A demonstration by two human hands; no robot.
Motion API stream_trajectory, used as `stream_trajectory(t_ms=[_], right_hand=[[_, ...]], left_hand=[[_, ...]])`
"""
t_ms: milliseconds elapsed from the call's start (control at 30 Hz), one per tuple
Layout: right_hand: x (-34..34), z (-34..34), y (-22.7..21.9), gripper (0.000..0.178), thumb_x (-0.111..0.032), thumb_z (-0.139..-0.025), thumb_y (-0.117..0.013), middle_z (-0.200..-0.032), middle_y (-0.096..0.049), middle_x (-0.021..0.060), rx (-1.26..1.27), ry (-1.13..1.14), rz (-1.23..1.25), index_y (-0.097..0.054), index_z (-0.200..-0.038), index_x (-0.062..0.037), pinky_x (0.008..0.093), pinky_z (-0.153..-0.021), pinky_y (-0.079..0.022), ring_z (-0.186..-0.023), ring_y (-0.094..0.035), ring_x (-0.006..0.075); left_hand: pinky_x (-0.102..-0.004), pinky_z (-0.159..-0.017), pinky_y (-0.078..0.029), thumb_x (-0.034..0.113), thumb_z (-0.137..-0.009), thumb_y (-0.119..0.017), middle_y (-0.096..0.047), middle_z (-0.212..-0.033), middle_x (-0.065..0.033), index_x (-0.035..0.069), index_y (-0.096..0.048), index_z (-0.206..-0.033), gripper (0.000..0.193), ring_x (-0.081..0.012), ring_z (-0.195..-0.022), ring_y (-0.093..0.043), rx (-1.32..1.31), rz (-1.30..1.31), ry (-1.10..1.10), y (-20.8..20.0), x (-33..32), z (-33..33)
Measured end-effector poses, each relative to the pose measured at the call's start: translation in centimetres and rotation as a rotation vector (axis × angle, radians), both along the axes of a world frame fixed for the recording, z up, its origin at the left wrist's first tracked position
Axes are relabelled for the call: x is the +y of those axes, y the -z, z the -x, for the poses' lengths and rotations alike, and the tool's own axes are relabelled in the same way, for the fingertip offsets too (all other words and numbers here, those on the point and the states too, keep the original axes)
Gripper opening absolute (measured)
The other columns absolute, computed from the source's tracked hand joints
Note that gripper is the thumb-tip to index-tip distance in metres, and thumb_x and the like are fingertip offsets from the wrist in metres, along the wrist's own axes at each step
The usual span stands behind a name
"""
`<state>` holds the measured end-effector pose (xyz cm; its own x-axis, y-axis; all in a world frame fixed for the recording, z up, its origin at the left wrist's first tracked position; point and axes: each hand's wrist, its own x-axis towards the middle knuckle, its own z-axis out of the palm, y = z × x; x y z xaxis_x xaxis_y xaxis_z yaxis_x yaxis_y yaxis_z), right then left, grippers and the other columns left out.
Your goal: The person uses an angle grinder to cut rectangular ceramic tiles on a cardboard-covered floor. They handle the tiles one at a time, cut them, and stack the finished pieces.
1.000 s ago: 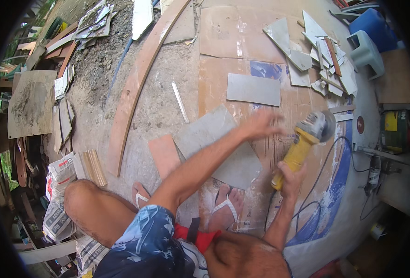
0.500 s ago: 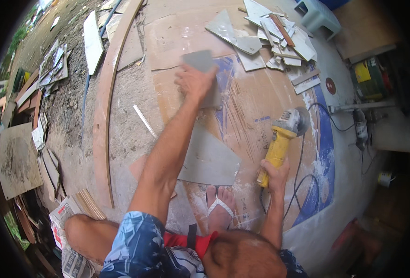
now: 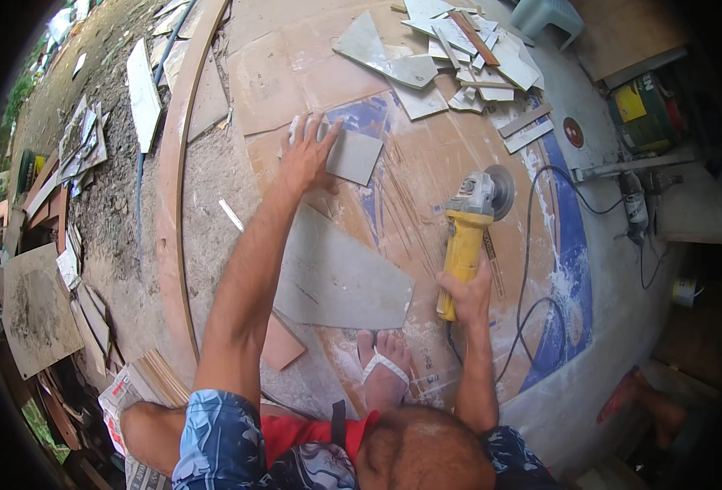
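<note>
My left hand (image 3: 305, 155) spans the left end of a small grey tile piece (image 3: 355, 157), its fingers over the far side and its thumb by the near edge. This tile lies over the cardboard, and the hand hides part of it. In my right hand (image 3: 469, 292) is a yellow angle grinder (image 3: 464, 245), held by its body with the disc (image 3: 501, 193) at the far end. Whether the disc spins I cannot tell. A larger grey tile piece (image 3: 340, 273) with angled edges lies between my arms, just beyond my sandalled foot (image 3: 384, 363).
Broken tiles (image 3: 434, 73) are heaped at the far right near a pale blue stool (image 3: 547, 18). The grinder's black cord (image 3: 526, 269) loops on the right. A long wooden plank (image 3: 177, 171) runs along the left. Dusty cardboard (image 3: 426, 212) covers the floor. A red disc (image 3: 572, 132) lies right.
My left hand has turned the small tile and drawn it slightly left and nearer. The grinder has shifted a little left and stands more upright in view.
</note>
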<state>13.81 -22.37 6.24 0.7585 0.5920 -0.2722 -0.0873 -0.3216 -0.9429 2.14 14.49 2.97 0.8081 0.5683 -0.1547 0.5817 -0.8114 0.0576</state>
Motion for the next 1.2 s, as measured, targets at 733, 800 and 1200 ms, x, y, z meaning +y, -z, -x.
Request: stream_trajectory(t_ms=[733, 800, 1200], right_hand=[[4.7, -0.1, 1.9, 0.062, -0.015, -0.077, -0.086, -0.104, -0.071, 0.0084, -0.032, -0.123, 0.079, -0.062, -0.131, 0.0014, 0.0352, -0.079, -0.057, -0.088, -0.069, 0.0182], [6.1, 0.3, 1.0, 0.061, -0.015, -0.077, -0.086, -0.102, -0.072, 0.0089, -0.050, -0.137, 0.112, -0.062, -0.130, 0.0010, 0.0362, -0.077, -0.058, -0.086, -0.070, 0.0183], [15.3, 3.5, -0.5, 0.078, -0.023, -0.073, -0.082, -0.114, -0.073, 0.0201, 0.018, -0.439, -0.117, -0.056, -0.140, 0.0050, 0.0406, -0.091, -0.058, -0.103, -0.073, 0.0302]], left_hand=[[-0.0554, -0.114, -0.036, 0.067, -0.088, -0.080, -0.053, -0.150, -0.0213, 0.009, -0.054, -0.160, 0.096, -0.0343, -0.138, -0.049, -0.405, -0.103, -0.028, 4.9, -3.5, -0.7], [-0.0526, -0.113, -0.040, 0.062, -0.095, -0.075, -0.056, -0.151, -0.0199, 0.007, -0.054, -0.159, 0.087, -0.0321, -0.135, -0.055, -0.567, -0.111, -0.116, 5.8, -5.7, -0.6], [-0.0443, -0.112, -0.054, 0.062, -0.112, -0.048, -0.066, -0.141, -0.0158, 0.002, -0.052, -0.152, 0.073, -0.0264, -0.128, -0.066, -1.394, 1.825, -0.445, 0.1, -11.5, 3.7]])
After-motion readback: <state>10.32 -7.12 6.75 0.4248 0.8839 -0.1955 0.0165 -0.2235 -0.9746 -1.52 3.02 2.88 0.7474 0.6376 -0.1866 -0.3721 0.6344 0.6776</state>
